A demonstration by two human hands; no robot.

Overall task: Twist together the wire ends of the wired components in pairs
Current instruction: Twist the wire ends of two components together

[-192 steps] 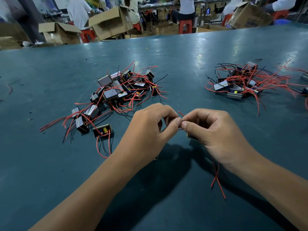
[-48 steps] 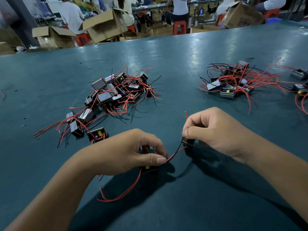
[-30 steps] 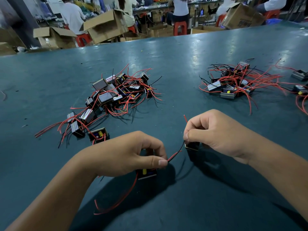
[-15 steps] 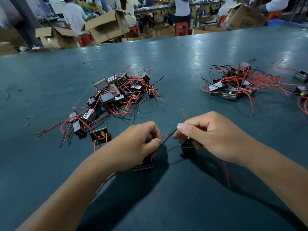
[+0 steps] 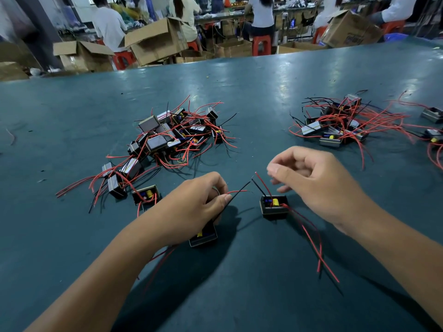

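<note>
Head view: right hand (image 5: 318,185) has released wires (image 5: 262,186).

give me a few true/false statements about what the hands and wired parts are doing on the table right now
1. The left hand pinches a red and a black wire coming from the small black component beneath it. True.
2. The right hand grips the small black box component with a yellow part. False: it hovers above it, fingers loosely curled, holding nothing.
3. Two piles of wired components lie further back on the dark green table. True.
4. That boxed component's long red wires trail away from the person. False: they trail toward the person.
</note>
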